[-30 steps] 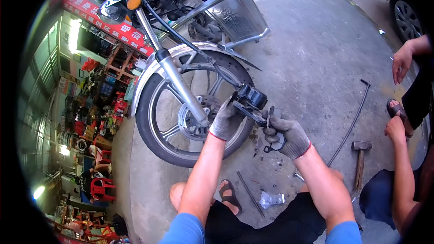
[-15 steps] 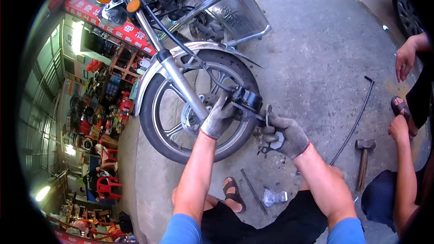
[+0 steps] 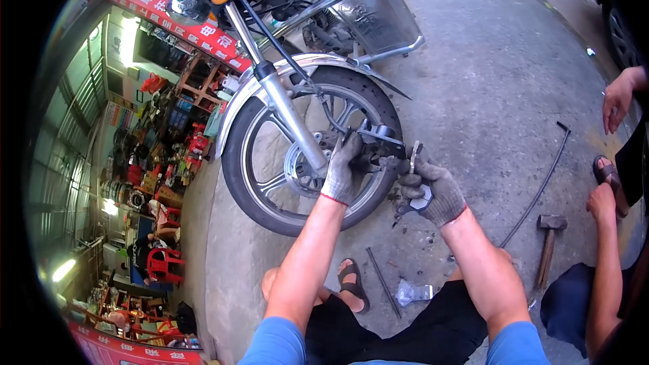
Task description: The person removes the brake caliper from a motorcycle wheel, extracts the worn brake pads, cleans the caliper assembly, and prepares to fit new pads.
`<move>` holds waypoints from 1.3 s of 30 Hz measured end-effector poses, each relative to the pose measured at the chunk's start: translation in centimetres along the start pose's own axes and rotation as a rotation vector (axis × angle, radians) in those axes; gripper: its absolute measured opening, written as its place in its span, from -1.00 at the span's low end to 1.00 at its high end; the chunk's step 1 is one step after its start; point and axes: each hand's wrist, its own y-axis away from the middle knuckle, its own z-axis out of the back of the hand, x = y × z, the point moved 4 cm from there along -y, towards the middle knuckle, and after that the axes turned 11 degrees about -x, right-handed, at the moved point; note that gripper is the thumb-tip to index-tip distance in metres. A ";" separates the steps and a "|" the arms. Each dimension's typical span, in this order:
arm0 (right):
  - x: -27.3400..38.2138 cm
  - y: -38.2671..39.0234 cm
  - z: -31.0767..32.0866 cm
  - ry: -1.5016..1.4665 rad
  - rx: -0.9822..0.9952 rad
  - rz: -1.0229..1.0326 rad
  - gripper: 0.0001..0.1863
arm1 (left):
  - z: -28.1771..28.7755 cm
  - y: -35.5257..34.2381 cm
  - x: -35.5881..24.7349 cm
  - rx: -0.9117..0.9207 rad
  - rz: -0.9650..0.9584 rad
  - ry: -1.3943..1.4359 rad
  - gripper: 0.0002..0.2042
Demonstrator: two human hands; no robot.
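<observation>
My left hand (image 3: 343, 169), in a grimy grey knit glove, grips a black brake caliper (image 3: 378, 149) hanging from a black hose beside the motorcycle's front wheel (image 3: 238, 182). The caliper partly hides the tire behind it. My right hand (image 3: 441, 197), gloved the same way, has its fingers curled round small metal plates (image 3: 422, 200), apparently brake pads, with a holed tab sticking out below. It is just right of the caliper, low. The silver fork (image 3: 291, 115) runs down to the disc at the hub, left of my left hand.
Another person's hands (image 3: 618, 103) (image 3: 599, 199) are at the right. On the concrete lie a hammer (image 3: 544, 263), a long bent bar (image 3: 541, 189), a thin rod (image 3: 383, 282) and a plastic bag (image 3: 414, 292). A car tire (image 3: 618, 40) stands upper right; a cluttered workshop (image 3: 149, 149) is at left.
My left hand has turned the caliper so a lighter bracket shows on top. My right hand keeps hold of the plates. The whole view has shifted slightly.
</observation>
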 end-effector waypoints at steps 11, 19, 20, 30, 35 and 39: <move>1.1 -0.4 3.7 0.547 -0.415 0.380 -0.76 | 4.3 -0.6 -0.9 0.011 -0.051 0.005 -0.56; 0.3 2.4 5.6 1.052 -0.780 0.460 -0.81 | 7.0 -2.6 1.2 0.122 -0.024 0.179 -0.52; 0.2 2.5 6.0 1.097 -0.835 0.458 -0.82 | 7.2 -3.0 1.8 0.146 0.017 0.259 -0.50; -7.0 -3.3 14.0 1.420 -1.045 0.325 -0.68 | 3.7 -4.1 2.8 0.269 -0.218 0.272 -0.54; -9.9 -11.3 16.8 1.311 -0.600 0.637 -0.35 | 2.9 -3.7 2.2 0.278 -0.327 0.251 -0.54; -13.4 -17.0 9.3 1.377 -0.698 0.750 -0.32 | 3.9 -2.6 1.7 0.263 -0.406 0.258 -0.65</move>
